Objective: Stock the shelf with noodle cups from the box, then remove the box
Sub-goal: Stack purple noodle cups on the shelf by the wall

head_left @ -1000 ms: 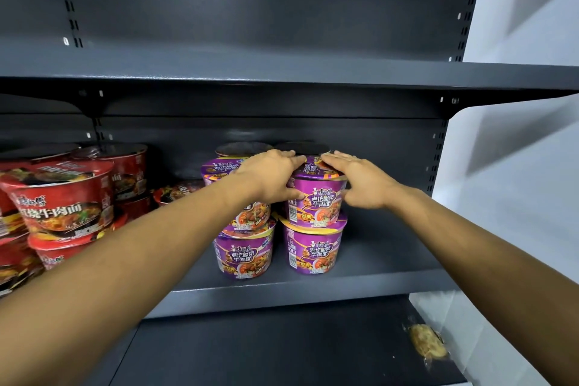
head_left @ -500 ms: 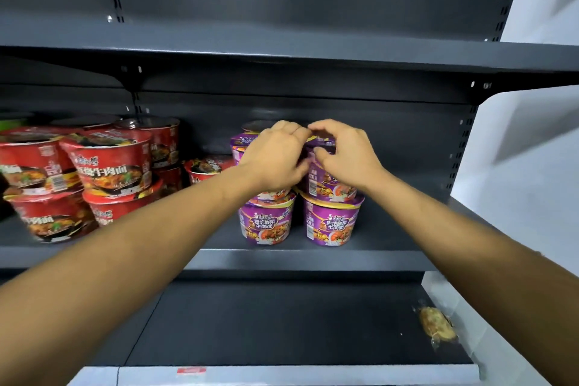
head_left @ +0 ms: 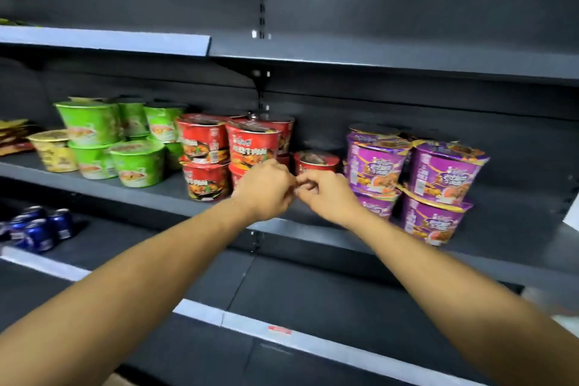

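Purple noodle cups stand two high on the middle shelf: one stack at the left and one at the right, over a lower cup. My left hand and my right hand hover in front of the shelf, left of the purple cups. Their fingertips meet, the fingers are curled, and neither holds anything. A single red cup sits just behind my hands.
Stacked red cups stand left of my hands, with green cups and a yellow cup further left. Blue cans lie on the lower shelf at the left. The shelf right of the purple cups is bare.
Both hands have let go of the top purple cup and drawn back to the left. The view has swung left, showing the green cups and the cans.
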